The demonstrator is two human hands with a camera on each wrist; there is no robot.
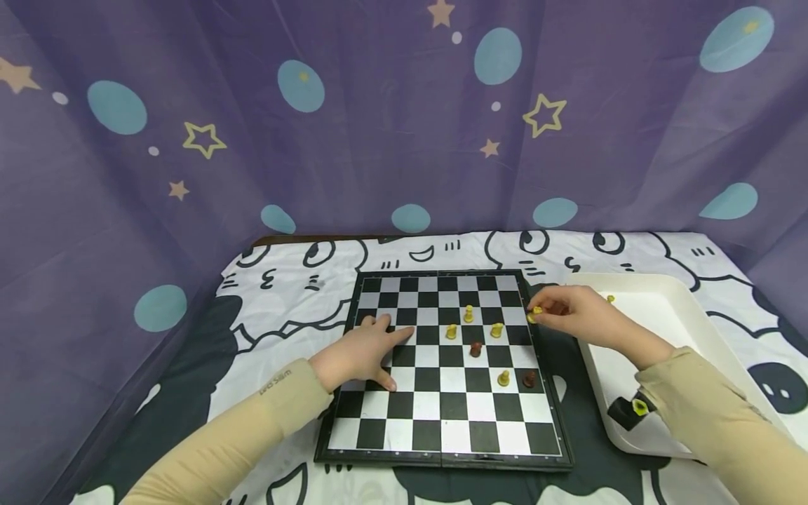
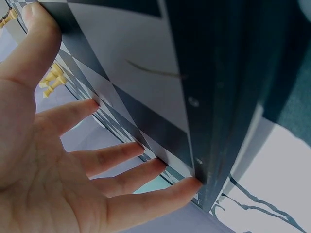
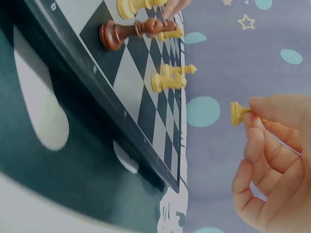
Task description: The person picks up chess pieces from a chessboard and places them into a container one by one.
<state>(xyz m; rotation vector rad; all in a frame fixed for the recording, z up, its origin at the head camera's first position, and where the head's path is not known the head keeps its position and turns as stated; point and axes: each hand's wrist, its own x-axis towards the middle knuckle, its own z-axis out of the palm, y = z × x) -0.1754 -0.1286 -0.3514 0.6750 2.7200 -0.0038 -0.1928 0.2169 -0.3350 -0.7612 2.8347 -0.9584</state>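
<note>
A black-and-white chessboard lies flat on the cloth. The left hand rests on its left part with the fingers spread; in the left wrist view the fingertips touch the board near its edge. Just past the right edge, the right hand pinches a yellow chess piece between thumb and fingers, its base pointing outward. Several yellow chess pieces stand on the right half of the board. Two brown chess pieces are among them, one near the middle and one near the right edge.
Right of the board is a white tray, partly covered by the right forearm. In it lie a small yellow piece and a black object with something yellow beside it. A patterned cloth covers the table; a purple curtain hangs behind.
</note>
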